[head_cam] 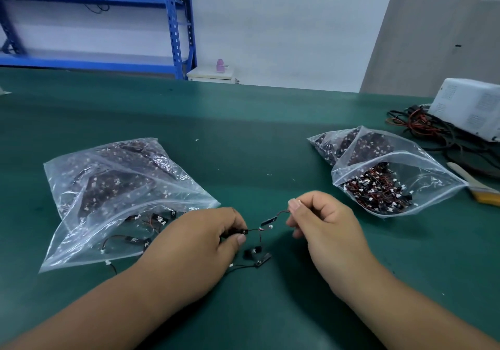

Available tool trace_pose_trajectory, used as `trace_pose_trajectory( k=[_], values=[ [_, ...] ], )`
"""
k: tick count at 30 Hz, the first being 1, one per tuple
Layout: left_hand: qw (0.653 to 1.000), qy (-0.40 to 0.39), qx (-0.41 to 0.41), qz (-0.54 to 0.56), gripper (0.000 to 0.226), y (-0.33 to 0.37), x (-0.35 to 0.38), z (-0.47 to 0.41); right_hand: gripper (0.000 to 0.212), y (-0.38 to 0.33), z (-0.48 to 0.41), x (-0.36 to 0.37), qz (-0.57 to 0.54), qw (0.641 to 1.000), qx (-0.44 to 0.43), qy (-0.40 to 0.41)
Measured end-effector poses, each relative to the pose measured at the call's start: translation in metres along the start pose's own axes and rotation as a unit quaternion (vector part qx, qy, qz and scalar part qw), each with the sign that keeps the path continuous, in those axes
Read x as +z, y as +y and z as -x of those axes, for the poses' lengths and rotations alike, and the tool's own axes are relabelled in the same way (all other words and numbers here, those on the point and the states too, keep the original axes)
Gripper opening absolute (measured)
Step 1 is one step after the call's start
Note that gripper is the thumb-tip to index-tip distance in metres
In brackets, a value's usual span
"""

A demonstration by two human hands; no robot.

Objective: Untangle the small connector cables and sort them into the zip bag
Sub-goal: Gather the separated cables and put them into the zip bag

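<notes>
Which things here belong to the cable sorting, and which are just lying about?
Job: left hand, right hand, small black-and-red connector cables pinched between them, clear plastic zip bag at left, open clear zip bag at right.
Lying about: white plastic box, black-and-red wire heap, pale-handled brush, blue metal shelving.

White box [470,106], brush [477,186], blue shelving [173,25]

open green mat [243,138] between left zip bag [113,187], right zip bag [389,176]

A green surface [243,122] runs back to a pale wall [284,25]. Blue metal shelving [173,25] stands at back left, with a low white cabinet [211,75] beside it. A grey panel [422,38] is at right.
</notes>
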State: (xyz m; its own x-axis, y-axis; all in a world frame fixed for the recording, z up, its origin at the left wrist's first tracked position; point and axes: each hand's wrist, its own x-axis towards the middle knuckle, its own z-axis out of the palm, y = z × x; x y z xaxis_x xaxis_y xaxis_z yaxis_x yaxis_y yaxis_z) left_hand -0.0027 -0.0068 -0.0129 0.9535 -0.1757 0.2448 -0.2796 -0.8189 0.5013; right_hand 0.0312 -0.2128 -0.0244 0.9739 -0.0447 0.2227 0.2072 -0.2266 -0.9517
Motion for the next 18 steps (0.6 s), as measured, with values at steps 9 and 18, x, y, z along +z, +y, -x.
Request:
trace_pose_trajectory(
  k=[9, 18],
  values=[
    [0.999, 0.023, -0.019, -0.011, 0.01, -0.001, 0.0, -0.001, 0.025, 0.003, -0.008, -0.008, 0.019, 0.999, -0.003, 0.044],
    [0.999, 0.028, -0.019, -0.001, 0.011, 0.0, 0.001, 0.0, 0.009, 0.005, -0.016, -0.007, 0.063, 0.996, -0.033, 0.051]
  ],
)
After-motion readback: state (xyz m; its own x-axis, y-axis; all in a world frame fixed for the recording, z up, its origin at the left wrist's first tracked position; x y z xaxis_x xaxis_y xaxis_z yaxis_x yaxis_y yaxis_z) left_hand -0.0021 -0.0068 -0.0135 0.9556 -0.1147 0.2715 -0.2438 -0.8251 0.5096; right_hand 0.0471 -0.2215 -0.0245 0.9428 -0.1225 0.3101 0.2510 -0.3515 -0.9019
